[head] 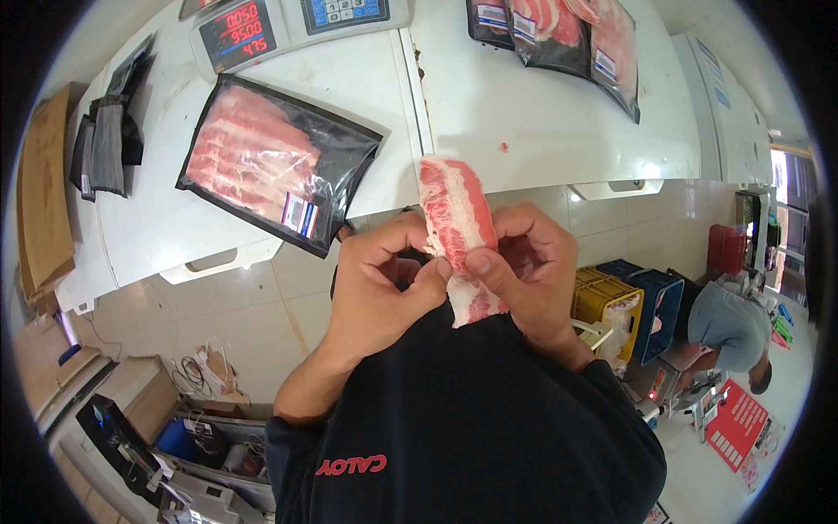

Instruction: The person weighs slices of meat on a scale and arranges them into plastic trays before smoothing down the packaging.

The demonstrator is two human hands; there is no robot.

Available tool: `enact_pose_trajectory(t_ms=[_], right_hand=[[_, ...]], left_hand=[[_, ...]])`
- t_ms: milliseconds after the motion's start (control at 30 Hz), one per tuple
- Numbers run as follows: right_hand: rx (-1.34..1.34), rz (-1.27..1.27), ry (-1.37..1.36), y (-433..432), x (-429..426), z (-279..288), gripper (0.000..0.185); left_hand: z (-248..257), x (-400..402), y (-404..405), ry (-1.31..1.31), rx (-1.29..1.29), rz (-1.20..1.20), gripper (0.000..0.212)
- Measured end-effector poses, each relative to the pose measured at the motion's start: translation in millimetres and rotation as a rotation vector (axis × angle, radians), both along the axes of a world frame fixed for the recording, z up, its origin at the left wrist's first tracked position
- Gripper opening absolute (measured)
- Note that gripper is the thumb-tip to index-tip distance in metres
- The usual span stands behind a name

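Observation:
A strip of fatty raw meat [458, 216], like sliced pork belly or bacon, is pinched between both of my hands close to my chest. My left hand [393, 275] grips its left edge between thumb and fingers. On the opposite edge my right hand [524, 268] presses with its thumb on top. The strip's upper part stands beyond my fingers, and its lower end hangs below them. Left of it, a clear-and-black vacuum pouch [262, 164] of overlapping meat slices, bearing a label, lies on the white worktop [556, 131].
A lit digital scale [239, 36] stands at the back left. More labelled meat packs [556, 33] lie at the back right. Black pouches [108, 144] and cardboard [46, 196] are far left. Yellow [605, 301] and blue crates [660, 314] stand right, near a bent-over person [727, 327].

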State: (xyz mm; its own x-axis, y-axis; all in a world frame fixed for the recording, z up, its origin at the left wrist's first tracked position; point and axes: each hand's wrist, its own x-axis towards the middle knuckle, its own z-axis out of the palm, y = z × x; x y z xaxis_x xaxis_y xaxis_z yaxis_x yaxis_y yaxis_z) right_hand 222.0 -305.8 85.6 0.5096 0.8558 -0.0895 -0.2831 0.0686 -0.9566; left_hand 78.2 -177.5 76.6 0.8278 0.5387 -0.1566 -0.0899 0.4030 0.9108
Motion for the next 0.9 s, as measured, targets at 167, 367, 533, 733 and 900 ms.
enact_pose_trajectory(t_ms=[167, 367, 533, 733, 900], right_hand=[[0.013, 0.004, -0.075, 2, -2, 0, 0.018], [-0.011, 0.031, 0.040, 1, 2, -1, 0.019], [0.015, 0.026, 0.093, -1, 11, -10, 0.019], [0.043, 0.027, 0.143, -1, 12, -16, 0.019], [0.020, 0.031, 0.159, -1, 11, -15, 0.018]], left_hand=[[-5, 3, -3, 0.010, 0.042, 0.036, 0.015], [-1, 2, -6, 0.009, 0.020, 0.053, 0.016], [3, 0, -3, -0.005, -0.051, 0.006, 0.012], [-1, -2, -5, 0.000, -0.066, 0.004, 0.012], [-1, -3, -6, 0.013, -0.077, -0.009, 0.011]])
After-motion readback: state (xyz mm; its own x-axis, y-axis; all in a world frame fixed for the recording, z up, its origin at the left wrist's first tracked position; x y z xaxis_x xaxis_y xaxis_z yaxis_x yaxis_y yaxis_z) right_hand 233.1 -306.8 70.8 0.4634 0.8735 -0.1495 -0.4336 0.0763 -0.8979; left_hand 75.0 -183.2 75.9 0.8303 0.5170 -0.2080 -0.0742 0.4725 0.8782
